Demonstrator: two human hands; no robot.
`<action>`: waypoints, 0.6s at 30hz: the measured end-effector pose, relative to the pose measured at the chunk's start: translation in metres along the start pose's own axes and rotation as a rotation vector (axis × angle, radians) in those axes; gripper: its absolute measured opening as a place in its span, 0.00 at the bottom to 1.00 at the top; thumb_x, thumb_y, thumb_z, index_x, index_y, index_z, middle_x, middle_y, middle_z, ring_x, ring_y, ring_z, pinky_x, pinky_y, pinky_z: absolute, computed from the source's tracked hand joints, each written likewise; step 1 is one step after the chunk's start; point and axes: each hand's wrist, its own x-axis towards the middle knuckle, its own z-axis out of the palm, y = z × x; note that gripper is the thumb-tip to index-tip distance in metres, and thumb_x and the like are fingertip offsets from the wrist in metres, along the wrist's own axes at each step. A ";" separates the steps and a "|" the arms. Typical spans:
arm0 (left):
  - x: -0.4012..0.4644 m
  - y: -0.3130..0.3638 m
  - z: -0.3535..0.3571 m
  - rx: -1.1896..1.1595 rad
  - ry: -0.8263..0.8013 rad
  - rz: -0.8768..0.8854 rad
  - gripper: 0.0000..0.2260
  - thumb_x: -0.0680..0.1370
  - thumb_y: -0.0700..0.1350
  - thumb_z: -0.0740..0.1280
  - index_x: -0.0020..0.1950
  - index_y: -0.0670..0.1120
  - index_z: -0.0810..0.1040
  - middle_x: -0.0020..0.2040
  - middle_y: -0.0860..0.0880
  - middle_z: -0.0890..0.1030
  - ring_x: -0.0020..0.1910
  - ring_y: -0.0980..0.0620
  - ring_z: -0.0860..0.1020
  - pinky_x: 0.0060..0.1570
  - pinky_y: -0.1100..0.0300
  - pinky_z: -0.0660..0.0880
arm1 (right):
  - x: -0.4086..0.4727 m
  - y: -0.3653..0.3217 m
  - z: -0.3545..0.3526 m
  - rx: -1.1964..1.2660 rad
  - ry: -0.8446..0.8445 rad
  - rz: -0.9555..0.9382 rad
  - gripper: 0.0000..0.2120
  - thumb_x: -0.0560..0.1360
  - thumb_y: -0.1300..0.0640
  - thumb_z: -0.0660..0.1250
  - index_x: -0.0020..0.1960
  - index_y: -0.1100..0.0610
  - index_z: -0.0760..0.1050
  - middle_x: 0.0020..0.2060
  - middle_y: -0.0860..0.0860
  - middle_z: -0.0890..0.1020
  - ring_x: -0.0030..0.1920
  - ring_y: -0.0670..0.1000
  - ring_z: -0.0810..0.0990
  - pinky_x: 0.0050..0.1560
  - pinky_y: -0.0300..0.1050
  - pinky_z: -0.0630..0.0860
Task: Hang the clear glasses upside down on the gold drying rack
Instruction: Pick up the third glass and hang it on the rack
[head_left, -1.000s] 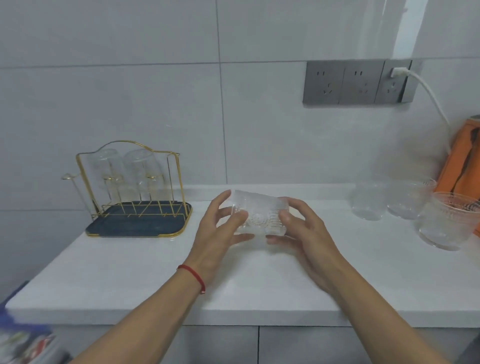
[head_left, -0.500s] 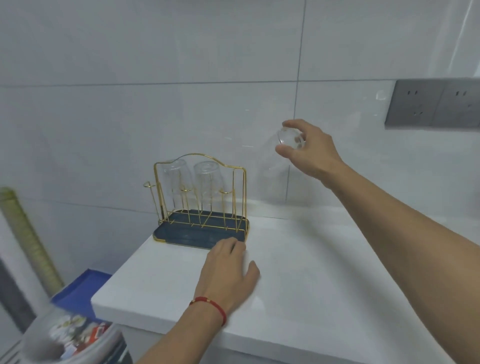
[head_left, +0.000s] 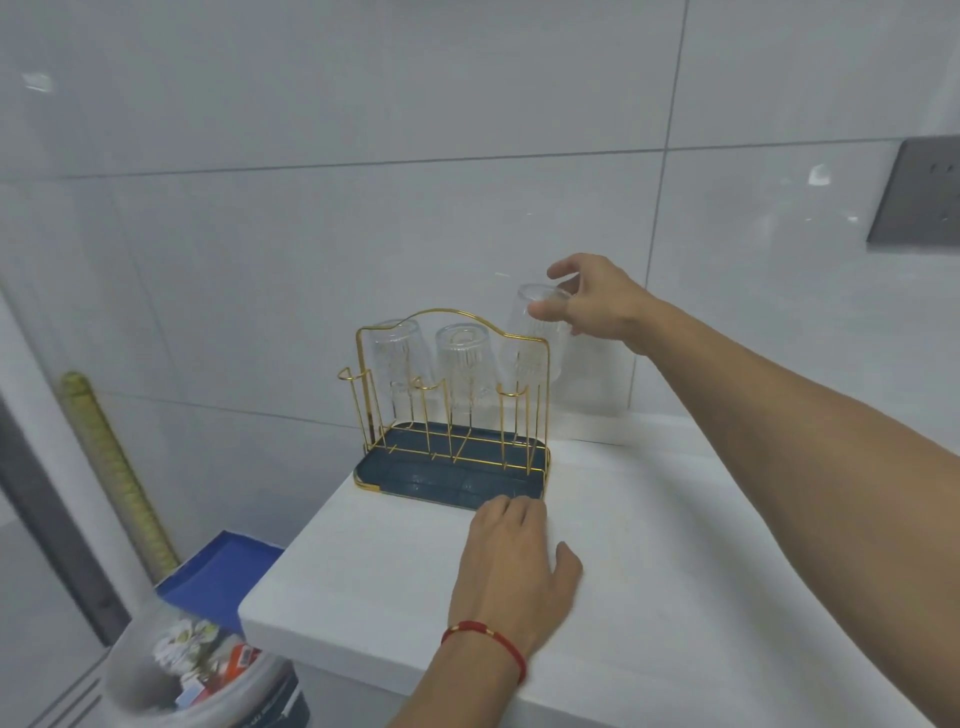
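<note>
Your right hand (head_left: 597, 306) pinches the base of an inverted clear ribbed glass tumbler (head_left: 532, 338), thumb in front and fingers curled behind, mouth pointing down. The held tumbler sits at the right end of the gold wire drying rack (head_left: 452, 395), overlapping the rack's right upright; whether it is already seated on a prong cannot be told. To the left of the grip, two more clear ribbed glasses hang upside down on the rack: the middle glass (head_left: 464, 364) just beside the held one and the far-left glass (head_left: 397, 358) beyond it. Below the grip lies the rack's dark blue drip tray (head_left: 415, 475), resting on the white countertop (head_left: 675, 571). Your left hand (head_left: 511, 566), with a red cord bracelet (head_left: 488, 642) at the wrist, lies flat and open on the countertop, fingertips at the tray's near edge, holding nothing.
</note>
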 end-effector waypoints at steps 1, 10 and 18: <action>0.000 0.000 0.000 0.002 0.000 -0.002 0.10 0.76 0.53 0.57 0.46 0.47 0.70 0.46 0.51 0.76 0.50 0.49 0.70 0.57 0.56 0.70 | 0.002 0.003 0.004 -0.003 -0.019 -0.001 0.36 0.73 0.48 0.77 0.76 0.56 0.68 0.67 0.56 0.78 0.64 0.58 0.80 0.67 0.58 0.77; 0.000 0.002 0.001 0.035 0.008 0.006 0.12 0.77 0.53 0.57 0.49 0.46 0.72 0.48 0.49 0.78 0.52 0.48 0.71 0.60 0.54 0.71 | 0.003 0.032 0.020 0.167 -0.155 0.017 0.27 0.78 0.58 0.75 0.74 0.56 0.71 0.65 0.57 0.81 0.64 0.55 0.80 0.54 0.48 0.76; -0.001 0.001 0.000 0.010 0.030 -0.001 0.12 0.76 0.55 0.58 0.45 0.47 0.70 0.45 0.49 0.77 0.50 0.48 0.71 0.57 0.54 0.71 | 0.000 0.045 0.026 0.291 -0.182 0.022 0.34 0.71 0.61 0.81 0.74 0.53 0.72 0.69 0.55 0.78 0.69 0.55 0.77 0.69 0.50 0.71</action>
